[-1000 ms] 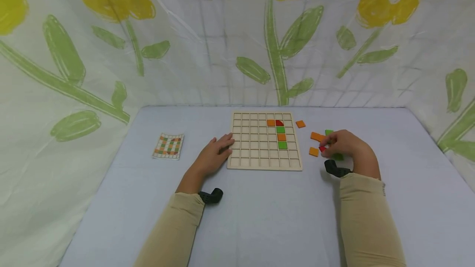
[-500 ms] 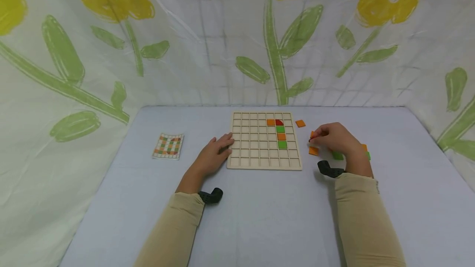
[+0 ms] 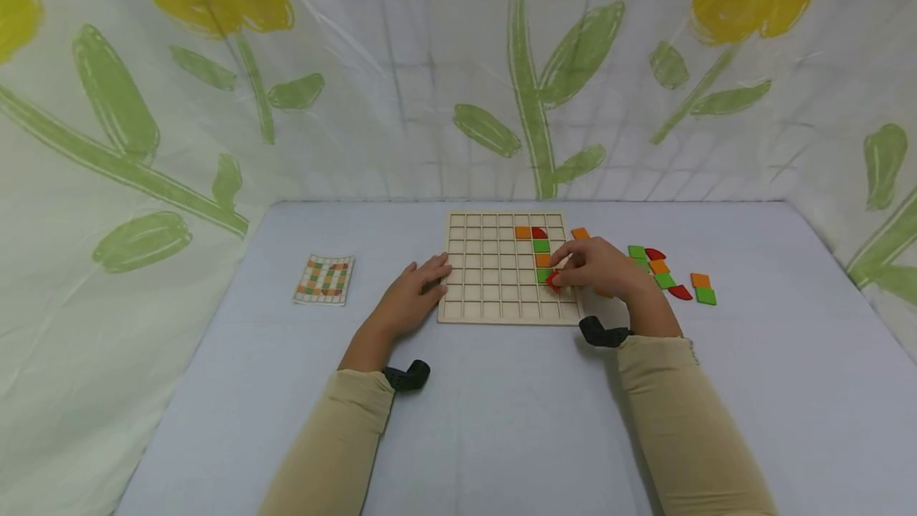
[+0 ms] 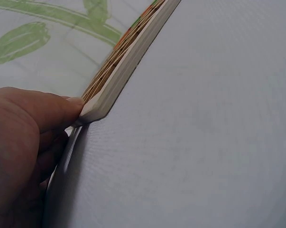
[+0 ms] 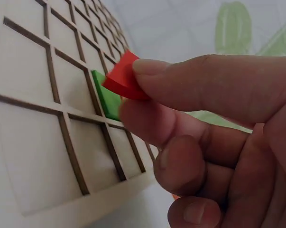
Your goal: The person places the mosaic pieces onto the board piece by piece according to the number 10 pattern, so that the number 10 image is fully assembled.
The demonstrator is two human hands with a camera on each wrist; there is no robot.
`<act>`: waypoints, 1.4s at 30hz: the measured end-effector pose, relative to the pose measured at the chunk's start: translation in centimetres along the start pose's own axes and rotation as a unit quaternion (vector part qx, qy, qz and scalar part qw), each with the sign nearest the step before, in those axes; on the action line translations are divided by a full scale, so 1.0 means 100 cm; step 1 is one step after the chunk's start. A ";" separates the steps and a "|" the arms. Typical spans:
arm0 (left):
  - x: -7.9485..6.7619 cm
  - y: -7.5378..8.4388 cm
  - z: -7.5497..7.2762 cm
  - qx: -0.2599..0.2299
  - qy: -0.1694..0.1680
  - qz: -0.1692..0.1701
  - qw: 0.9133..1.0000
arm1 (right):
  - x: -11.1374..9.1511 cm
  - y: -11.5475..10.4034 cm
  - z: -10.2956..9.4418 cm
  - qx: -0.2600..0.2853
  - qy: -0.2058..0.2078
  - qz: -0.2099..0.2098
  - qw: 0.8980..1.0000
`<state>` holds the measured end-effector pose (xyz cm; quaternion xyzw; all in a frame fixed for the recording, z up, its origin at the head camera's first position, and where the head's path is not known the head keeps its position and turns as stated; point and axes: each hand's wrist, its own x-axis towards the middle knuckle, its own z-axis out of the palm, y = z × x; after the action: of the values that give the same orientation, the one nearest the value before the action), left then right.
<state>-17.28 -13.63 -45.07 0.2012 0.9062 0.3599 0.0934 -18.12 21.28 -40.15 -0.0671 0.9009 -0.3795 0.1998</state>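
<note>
My right hand [image 3: 605, 271] pinches a red tile with one curved edge [image 5: 124, 76] between thumb and forefinger, over the right part of the pale wooden grid board [image 3: 487, 285]. In the right wrist view the tile is tilted above the cells and overlaps a seated green tile [image 5: 107, 97]. Up that column sit an orange tile [image 3: 543, 259], another green tile [image 3: 540, 245] and a red quarter-round tile [image 3: 539, 232], with an orange tile [image 3: 523, 232] at its left. My left hand [image 3: 410, 301] rests fairly straight fingers on the board's left edge, the thumb [image 4: 62, 111] at its near corner.
Loose green, orange and red tiles, among them a red quarter-round tile [image 3: 680, 293] and a green tile [image 3: 705, 296], lie on the white table [image 3: 501, 404] at the right. A small card with a coloured grid pattern [image 3: 324, 279] lies left of the board.
My right hand has lifted the red tile from among the loose pieces and carried it left over the board. The loose tiles it covered now show. The left hand stays at the board's edge.
</note>
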 end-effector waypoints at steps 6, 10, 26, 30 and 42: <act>-0.001 0.002 -0.001 -0.003 0.002 0.006 1.000 | 0.001 -0.007 0.005 -0.010 -0.023 -0.005 1.000; -0.001 0.001 -0.001 -0.004 0.001 0.003 1.000 | 0.002 -0.006 0.008 -0.036 -0.025 0.008 0.999; -0.001 0.002 -0.001 0.001 -0.001 0.000 1.000 | 0.008 0.000 0.013 -0.052 -0.016 -0.028 0.998; 0.000 0.000 -0.001 0.000 0.000 0.003 1.000 | 0.009 -0.001 0.014 -0.051 -0.014 -0.028 0.998; -0.001 0.001 0.000 -0.008 0.000 -0.001 1.000 | 0.009 0.005 0.012 -0.044 0.143 0.020 0.989</act>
<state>-17.15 -13.65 -44.98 0.1996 0.9036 0.3668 0.0952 -18.48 20.62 -41.53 -0.0033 0.9373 -0.3408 0.0735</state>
